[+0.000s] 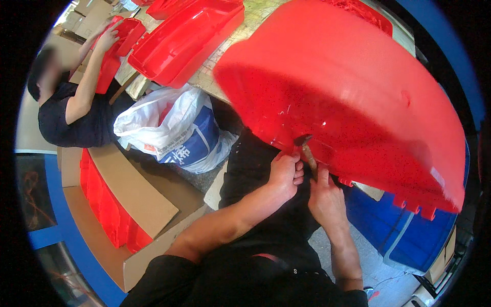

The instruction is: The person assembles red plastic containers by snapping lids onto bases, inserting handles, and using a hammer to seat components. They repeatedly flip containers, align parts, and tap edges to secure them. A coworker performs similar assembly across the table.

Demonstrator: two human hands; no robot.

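The red shell fills the far right of the scene, tilted, its hollow toward the person, and work on it looks under way rather than finished: 1 tool is at its near rim, though how much of that rim is done cannot be told. The right hand is closed around the tool's wooden handle, index finger laid along it, just on the near side of the rim. The left hand, just left of it, is curled closed at the same rim; whether it pinches the shell, I cannot tell. Left of these stand 1 bag and, nearer, 1 box of red parts; their stage is unclear. Far left, 1 co-worker handles another red piece.
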